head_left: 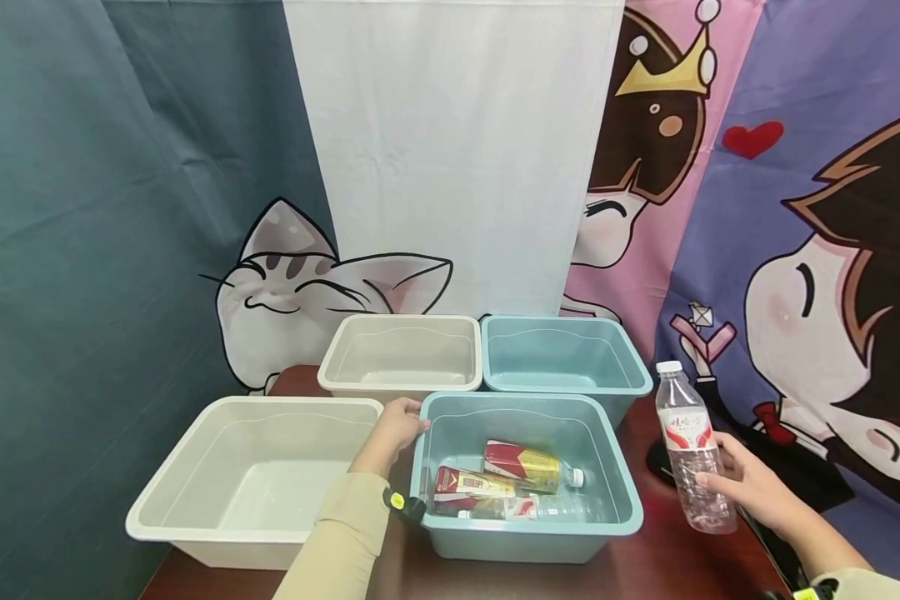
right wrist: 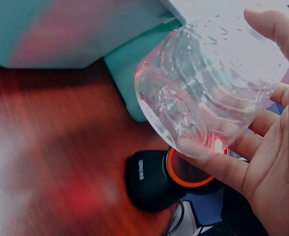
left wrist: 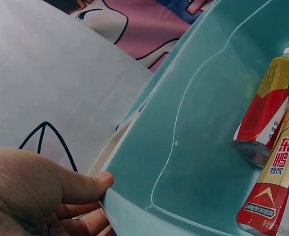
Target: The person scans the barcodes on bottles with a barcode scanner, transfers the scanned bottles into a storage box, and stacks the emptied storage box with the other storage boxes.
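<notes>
My left hand [head_left: 396,431] pinches the back left corner of the front blue basin [head_left: 532,546], thumb on the rim in the left wrist view. Inside that basin lie two bottles with red and yellow labels, one a yellow drink bottle [head_left: 521,465] with a white cap. A clear bottle [head_left: 570,507] lies in front of them. To the right of the basin, my right hand [head_left: 753,483] grips a clear plastic water bottle [head_left: 699,487] by its lower part. This bottle stands nearly upright, has a white cap and a red and white label, and looks empty.
A white basin [head_left: 217,533] stands to the left. Behind are a smaller-looking white basin [head_left: 397,387] and another blue basin [head_left: 570,388]. A black device with an orange ring [right wrist: 154,182] sits on the brown table [right wrist: 50,142] near the right hand. A printed curtain hangs behind.
</notes>
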A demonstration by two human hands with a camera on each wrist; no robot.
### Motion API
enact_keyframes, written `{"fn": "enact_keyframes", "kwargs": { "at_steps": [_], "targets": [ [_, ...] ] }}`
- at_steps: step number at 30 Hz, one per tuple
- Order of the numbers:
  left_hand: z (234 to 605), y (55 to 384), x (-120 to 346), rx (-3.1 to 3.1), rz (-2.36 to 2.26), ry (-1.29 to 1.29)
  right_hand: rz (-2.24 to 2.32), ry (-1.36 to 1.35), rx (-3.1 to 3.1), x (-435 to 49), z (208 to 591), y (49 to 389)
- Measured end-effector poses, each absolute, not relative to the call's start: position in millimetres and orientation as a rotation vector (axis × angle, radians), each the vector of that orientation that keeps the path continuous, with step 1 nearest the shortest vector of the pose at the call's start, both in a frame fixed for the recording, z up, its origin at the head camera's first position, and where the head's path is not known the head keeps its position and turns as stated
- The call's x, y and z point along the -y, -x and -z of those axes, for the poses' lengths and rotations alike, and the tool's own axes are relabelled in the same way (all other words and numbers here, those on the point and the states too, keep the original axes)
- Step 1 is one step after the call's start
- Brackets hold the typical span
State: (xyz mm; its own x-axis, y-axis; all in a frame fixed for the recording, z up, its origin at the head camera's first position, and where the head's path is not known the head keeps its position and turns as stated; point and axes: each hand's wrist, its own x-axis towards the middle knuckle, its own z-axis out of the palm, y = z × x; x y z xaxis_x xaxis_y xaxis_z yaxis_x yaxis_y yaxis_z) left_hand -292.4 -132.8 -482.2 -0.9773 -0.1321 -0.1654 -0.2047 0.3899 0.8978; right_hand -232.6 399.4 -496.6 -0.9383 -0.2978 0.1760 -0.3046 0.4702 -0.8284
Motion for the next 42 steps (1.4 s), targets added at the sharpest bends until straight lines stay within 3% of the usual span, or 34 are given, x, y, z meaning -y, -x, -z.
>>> {"fn": "enact_keyframes", "kwargs": {
  "at_steps": [18,42],
  "targets": [
    [482.7,293.5,134.6,-2.537,-1.674,0.308,-1.413,-0.487,2.768,-415.1,530.3,231.5],
    [484.5,292.4,134.5,-2.537,-1.697,0.32,-0.613,-0.21,3.021,-421.9,532.7,230.0]
  ]
}}
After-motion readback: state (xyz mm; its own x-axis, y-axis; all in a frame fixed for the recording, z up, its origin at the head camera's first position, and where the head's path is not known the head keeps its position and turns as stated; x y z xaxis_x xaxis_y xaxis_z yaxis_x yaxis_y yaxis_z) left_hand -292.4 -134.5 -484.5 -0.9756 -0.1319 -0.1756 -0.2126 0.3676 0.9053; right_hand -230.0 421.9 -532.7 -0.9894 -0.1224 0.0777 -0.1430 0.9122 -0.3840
